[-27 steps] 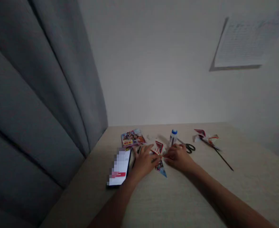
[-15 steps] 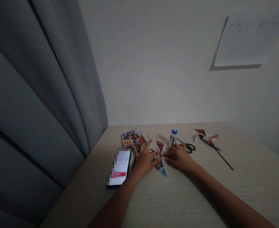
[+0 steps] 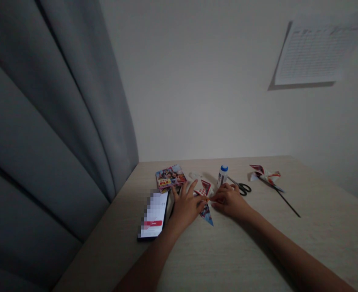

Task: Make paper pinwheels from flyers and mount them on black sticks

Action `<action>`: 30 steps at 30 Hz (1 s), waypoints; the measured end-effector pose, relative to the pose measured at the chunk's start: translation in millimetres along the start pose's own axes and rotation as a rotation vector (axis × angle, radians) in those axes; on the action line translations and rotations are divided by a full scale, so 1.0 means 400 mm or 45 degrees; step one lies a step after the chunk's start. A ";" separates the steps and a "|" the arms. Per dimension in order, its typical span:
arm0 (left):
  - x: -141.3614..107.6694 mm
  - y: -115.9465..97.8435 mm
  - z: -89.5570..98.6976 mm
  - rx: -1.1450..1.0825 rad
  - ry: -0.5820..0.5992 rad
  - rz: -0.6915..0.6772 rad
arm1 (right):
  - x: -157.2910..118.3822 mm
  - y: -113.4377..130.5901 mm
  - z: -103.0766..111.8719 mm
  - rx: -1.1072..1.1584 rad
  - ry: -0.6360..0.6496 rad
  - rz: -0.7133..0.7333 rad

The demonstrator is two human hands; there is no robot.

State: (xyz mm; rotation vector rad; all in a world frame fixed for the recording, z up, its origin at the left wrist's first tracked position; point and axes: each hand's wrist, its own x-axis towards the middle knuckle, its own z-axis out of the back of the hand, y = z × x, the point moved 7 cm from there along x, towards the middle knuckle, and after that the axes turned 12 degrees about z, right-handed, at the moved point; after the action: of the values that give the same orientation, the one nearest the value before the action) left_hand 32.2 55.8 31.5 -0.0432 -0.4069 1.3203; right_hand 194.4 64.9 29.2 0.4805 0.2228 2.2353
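Observation:
A colourful paper pinwheel (image 3: 207, 215) lies on the table between my hands, its blades showing above and below my fingertips. My left hand (image 3: 185, 205) reaches over its left side, thumb and index finger at the paper near the centre, the other fingers spread. From the right, my right hand (image 3: 229, 201) pinches at the pinwheel's centre, where a small orange-yellow spot shows. What exactly lies between the fingertips is too small to make out. Just behind my right hand stands a glue bottle (image 3: 223, 177) with a blue cap, beside dark-handled scissors (image 3: 244, 189).
A phone (image 3: 152, 217) with a lit screen lies left of my left forearm. Behind it is a folded colour-printed leaflet (image 3: 170, 177). Another paper pinwheel (image 3: 267, 176) on a dark stick (image 3: 288, 202) rests at the right. A grey curtain (image 3: 75, 101) hangs on the left.
My left fingers have shifted slightly over the pinwheel, and more of its upper red-and-white blade shows. My right hand keeps its pinch at the centre.

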 end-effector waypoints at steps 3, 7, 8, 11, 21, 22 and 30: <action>0.000 0.002 -0.002 -0.008 0.000 0.009 | 0.000 -0.002 -0.002 -0.012 0.020 -0.015; 0.002 0.017 -0.010 -0.062 0.039 0.071 | -0.001 -0.005 -0.004 -0.003 0.044 -0.026; 0.003 0.018 -0.011 -0.076 0.046 0.079 | 0.000 -0.005 -0.003 0.000 0.047 -0.027; 0.004 0.019 -0.015 -0.105 0.058 0.087 | 0.000 -0.005 -0.003 0.003 0.050 -0.025; 0.002 0.014 -0.025 -0.089 0.103 0.042 | 0.000 -0.004 -0.002 0.008 0.047 -0.020; 0.003 0.012 -0.023 -0.083 0.104 0.032 | -0.001 -0.003 -0.002 0.011 0.040 -0.014; 0.004 0.015 -0.026 -0.062 0.131 0.029 | -0.003 -0.007 -0.006 0.003 0.027 -0.007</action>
State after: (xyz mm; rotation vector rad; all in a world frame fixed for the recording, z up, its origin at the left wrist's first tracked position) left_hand 30.0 60.8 20.6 -0.1562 -0.3514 1.3246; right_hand 196.3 65.8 25.8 0.4574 0.2378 2.2356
